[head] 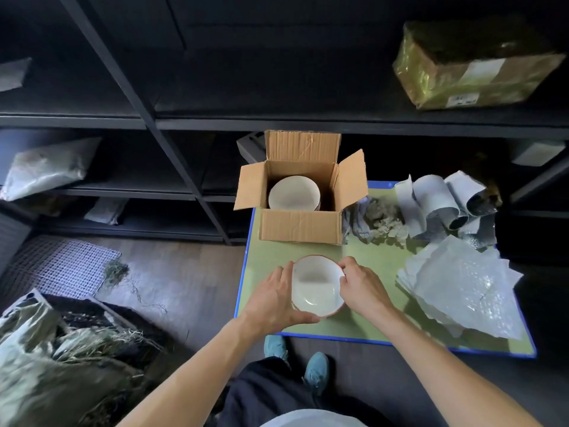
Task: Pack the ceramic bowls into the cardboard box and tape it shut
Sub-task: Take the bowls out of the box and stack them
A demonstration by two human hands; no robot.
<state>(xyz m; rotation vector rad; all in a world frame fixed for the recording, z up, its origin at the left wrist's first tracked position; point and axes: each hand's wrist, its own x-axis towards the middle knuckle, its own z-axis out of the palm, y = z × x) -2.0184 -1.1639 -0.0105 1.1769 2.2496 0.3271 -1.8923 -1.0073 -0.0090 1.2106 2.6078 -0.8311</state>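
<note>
Grips bowl [317,288] by opposite rims, left hand [272,298] and right hand [365,291] curled round; likely brittle, slick; box [300,229] beyond grip.

The person wears dark trousers [271,392], 2 teal shoes [317,369].

We see a white red-rimmed bowl [317,286] upright near us; another bowl [292,192] sits inside the open cardboard box [300,226] beyond.

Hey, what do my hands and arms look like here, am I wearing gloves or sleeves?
The left hand and right hand are bare: no gloves, rings or watch show. Both forearms are uncovered, with no sleeves in view.
</note>
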